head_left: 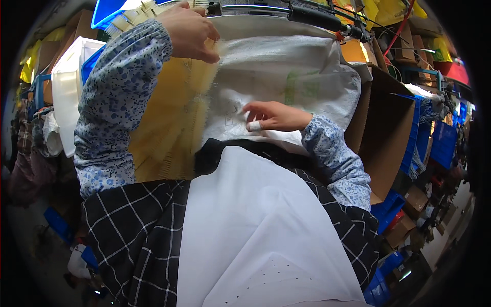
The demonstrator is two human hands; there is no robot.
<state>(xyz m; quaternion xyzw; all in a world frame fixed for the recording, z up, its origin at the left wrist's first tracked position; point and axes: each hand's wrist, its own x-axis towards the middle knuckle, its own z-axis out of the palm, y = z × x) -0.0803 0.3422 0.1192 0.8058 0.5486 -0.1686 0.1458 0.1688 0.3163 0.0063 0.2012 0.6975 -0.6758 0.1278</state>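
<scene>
A white cloth [266,225] covers the worker's lap, below the fingers of both hands. Beyond it, a white woven sack [250,66] spreads behind the right fingers and to the right of the left ones. Pale yellow fringed material [169,107] lies directly below the left fingers, well left of the right ones, while an open cardboard box [386,128] stands right of both. A black cylinder [312,18] on a metal rod runs above the right fingers. The left hand [192,33] has bent fingers, thumb apart from the index; whether they pinch the material cannot be told. The right hand [279,116] hangs loosely curled, fingertips parted, with a white wrap [253,126] around what appears to be the thumb.
</scene>
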